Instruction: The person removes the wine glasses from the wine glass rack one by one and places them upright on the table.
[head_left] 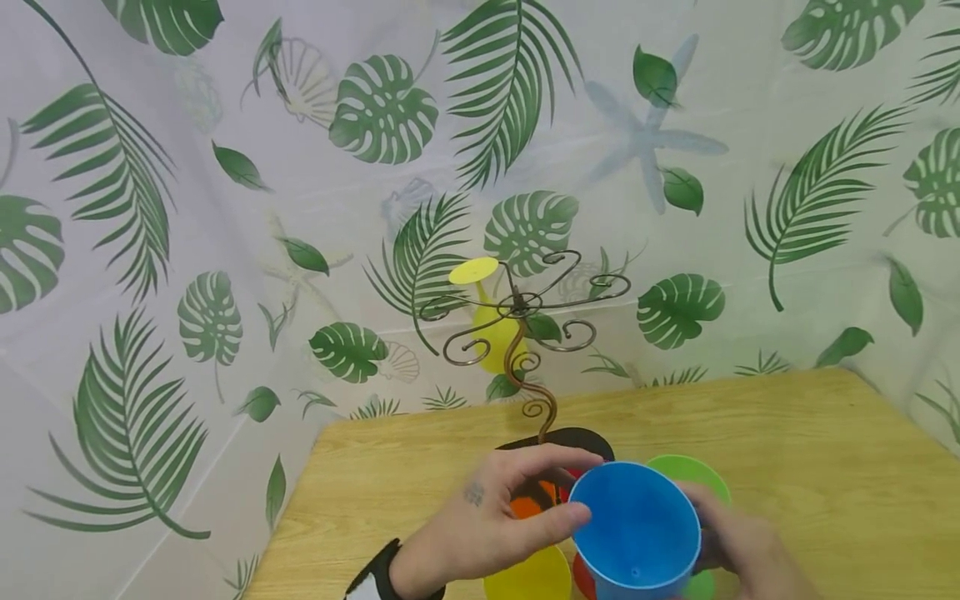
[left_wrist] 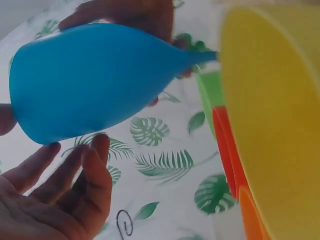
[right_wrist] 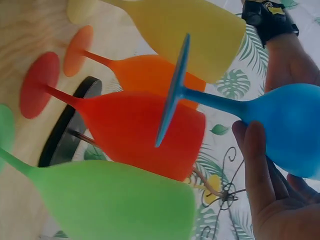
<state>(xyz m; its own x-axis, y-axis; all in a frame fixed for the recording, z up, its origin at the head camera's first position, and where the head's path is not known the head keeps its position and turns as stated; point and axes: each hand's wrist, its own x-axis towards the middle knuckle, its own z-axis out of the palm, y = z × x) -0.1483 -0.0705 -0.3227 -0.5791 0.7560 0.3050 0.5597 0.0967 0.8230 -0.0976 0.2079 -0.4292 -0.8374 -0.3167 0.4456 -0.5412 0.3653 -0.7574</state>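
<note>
A blue wine glass [head_left: 637, 525] is held in the air between both hands, its open mouth showing in the head view. My left hand [head_left: 487, 521] touches its rim and side with thumb and curled fingers. The right hand [right_wrist: 270, 185] grips the lower bowl near the stem, and the glass's flat foot [right_wrist: 173, 95] sticks out free. Close by on the table stand a yellow glass [right_wrist: 195, 32], an orange glass [right_wrist: 135, 70], a red glass [right_wrist: 145, 130] and a green glass [right_wrist: 120, 200], all upright.
Behind them rises a curly metal rack [head_left: 519, 304] on a dark base [head_left: 585, 439]. From its far left side another yellow glass [head_left: 498, 337] hangs upside down. The wooden table [head_left: 705, 417] backs onto a leaf-patterned sheet [head_left: 450, 125].
</note>
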